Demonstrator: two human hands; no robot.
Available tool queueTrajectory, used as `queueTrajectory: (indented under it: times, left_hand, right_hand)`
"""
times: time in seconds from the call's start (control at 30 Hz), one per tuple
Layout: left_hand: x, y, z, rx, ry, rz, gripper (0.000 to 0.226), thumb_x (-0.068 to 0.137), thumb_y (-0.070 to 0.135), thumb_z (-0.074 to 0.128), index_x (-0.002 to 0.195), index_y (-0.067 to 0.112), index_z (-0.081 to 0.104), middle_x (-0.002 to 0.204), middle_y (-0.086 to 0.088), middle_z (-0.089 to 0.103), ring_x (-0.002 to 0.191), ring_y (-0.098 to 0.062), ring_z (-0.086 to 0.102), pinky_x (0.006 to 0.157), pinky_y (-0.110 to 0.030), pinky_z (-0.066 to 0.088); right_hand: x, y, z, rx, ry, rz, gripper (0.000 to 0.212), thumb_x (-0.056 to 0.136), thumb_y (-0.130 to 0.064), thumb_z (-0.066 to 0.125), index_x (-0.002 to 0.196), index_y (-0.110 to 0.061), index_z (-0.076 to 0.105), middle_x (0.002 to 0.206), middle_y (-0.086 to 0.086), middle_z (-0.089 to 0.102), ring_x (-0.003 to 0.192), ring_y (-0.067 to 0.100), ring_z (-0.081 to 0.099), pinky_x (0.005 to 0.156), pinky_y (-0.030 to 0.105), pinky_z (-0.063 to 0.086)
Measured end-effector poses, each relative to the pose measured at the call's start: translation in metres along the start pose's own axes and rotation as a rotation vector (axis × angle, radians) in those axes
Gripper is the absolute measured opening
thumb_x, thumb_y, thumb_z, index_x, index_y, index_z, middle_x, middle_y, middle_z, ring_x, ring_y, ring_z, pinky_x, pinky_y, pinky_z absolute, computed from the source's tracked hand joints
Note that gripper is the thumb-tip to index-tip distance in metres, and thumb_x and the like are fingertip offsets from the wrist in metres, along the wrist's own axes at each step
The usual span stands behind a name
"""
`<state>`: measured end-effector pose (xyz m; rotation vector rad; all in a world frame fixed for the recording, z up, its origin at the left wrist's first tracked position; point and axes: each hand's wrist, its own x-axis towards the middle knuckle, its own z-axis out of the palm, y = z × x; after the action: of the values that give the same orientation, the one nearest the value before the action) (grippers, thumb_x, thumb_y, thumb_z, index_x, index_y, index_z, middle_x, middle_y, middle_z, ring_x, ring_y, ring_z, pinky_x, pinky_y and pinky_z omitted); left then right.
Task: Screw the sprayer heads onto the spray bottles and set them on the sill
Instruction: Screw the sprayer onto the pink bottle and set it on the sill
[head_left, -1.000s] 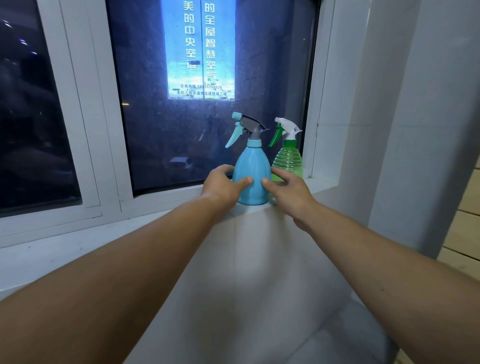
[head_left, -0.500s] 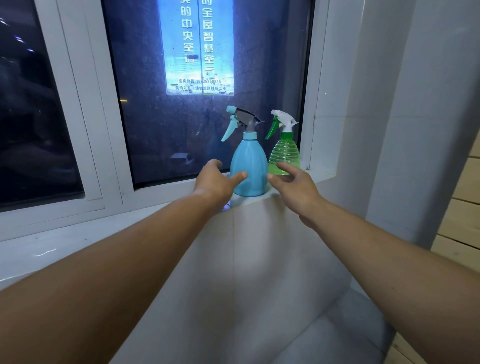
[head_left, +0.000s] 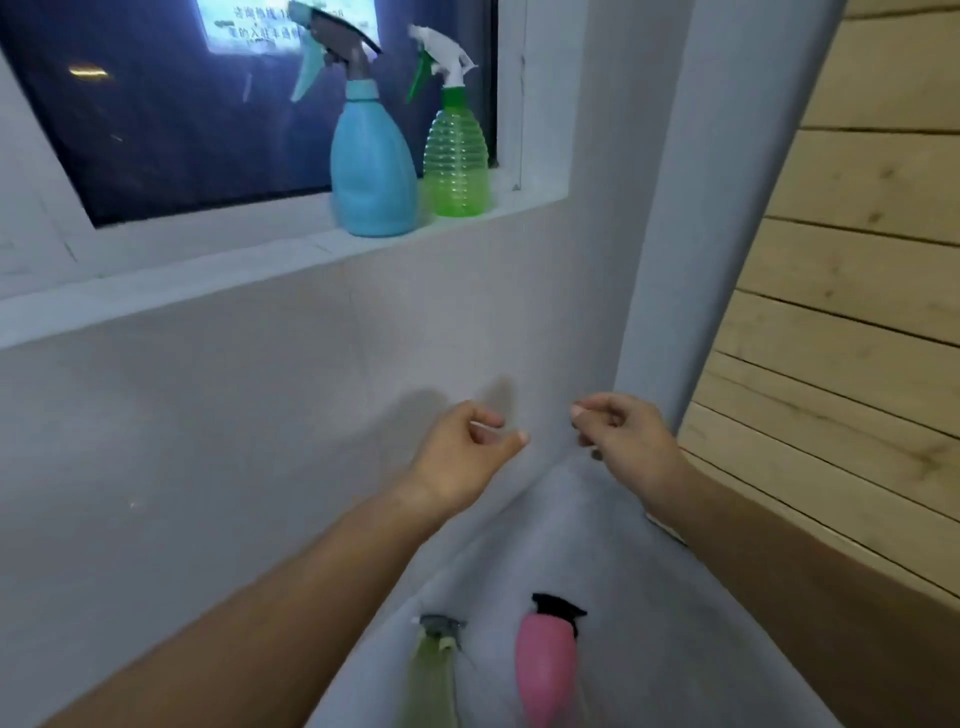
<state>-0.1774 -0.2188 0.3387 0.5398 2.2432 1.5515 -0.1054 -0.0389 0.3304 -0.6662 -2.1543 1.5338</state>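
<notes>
While both hands hang empty in front of the grey wall, two spray bottles stand upright on the white window sill (head_left: 218, 265), touching or nearly so. Item one: opaque light-blue plastic spray bottle (head_left: 371, 171), pear-shaped, fitted with a grey sprayer head and pale teal trigger; contents not visible. Item two: translucent green ribbed plastic spray bottle (head_left: 455, 161), just to its right, fitted with a white sprayer head and green trigger; fill level cannot be judged. Item three: pink plastic bottle (head_left: 545, 670) with a black sprayer head, low in the view on a pale surface. Item four: yellow-green translucent bottle (head_left: 432, 675) with a grey head, just beside the pink one. Left hand (head_left: 462, 452): grip loosely curled, holding nothing. Right hand (head_left: 623, 441): grip likewise half-closed, holding nothing. Writing: a lit blue sign behind the glass carries characters, too blurred to read.
</notes>
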Motion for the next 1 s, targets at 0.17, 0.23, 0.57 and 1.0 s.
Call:
queueTrajectory:
  times: [0.17,0.23,0.57,1.0]
  left_hand:
    - [-0.006,-0.087,0.063,0.093,-0.169,-0.256,0.044,0.087,0.037,0.078,0.117,0.013,0.057,0.091,0.000,0.062,0.069,-0.012,0.059,0.061,-0.021,0.051]
    - [-0.006,-0.122,0.086,0.137,-0.208,-0.340,0.051,0.087,0.041,0.077,0.122,0.011,0.056,0.090,0.001,0.061,0.064,-0.010,0.055,0.055,-0.020,0.045]
    - [0.002,-0.234,0.143,0.308,-0.249,-0.595,0.090,0.082,0.046,0.077,0.152,0.012,0.031,0.140,-0.016,0.056,0.117,-0.030,0.064,0.080,-0.033,0.054]
    - [0.020,-0.297,0.159,0.142,-0.259,-0.619,0.078,0.082,0.032,0.082,0.145,0.007,0.044,0.137,-0.014,0.059,0.117,-0.027,0.063,0.085,-0.032,0.053]
  right_hand:
    - [-0.028,0.106,-0.014,-0.114,-0.068,0.215,0.020,0.086,-0.029,0.071,0.098,-0.013,0.070,0.088,0.006,0.072,0.078,0.019,0.069,0.079,0.039,0.057]
    - [-0.035,0.143,-0.015,-0.136,-0.094,0.310,0.018,0.085,-0.031,0.072,0.094,-0.016,0.070,0.088,0.007,0.072,0.079,0.020,0.069,0.079,0.040,0.057]
    - [-0.035,0.276,0.023,-0.119,-0.176,0.568,0.038,0.085,-0.029,0.074,0.114,-0.005,0.068,0.100,0.016,0.070,0.077,0.024,0.067,0.066,0.030,0.053]
    - [0.016,0.361,0.071,-0.166,-0.138,0.602,0.057,0.073,-0.043,0.081,0.118,-0.012,0.068,0.119,0.022,0.067,0.093,0.028,0.063,0.089,0.043,0.054]
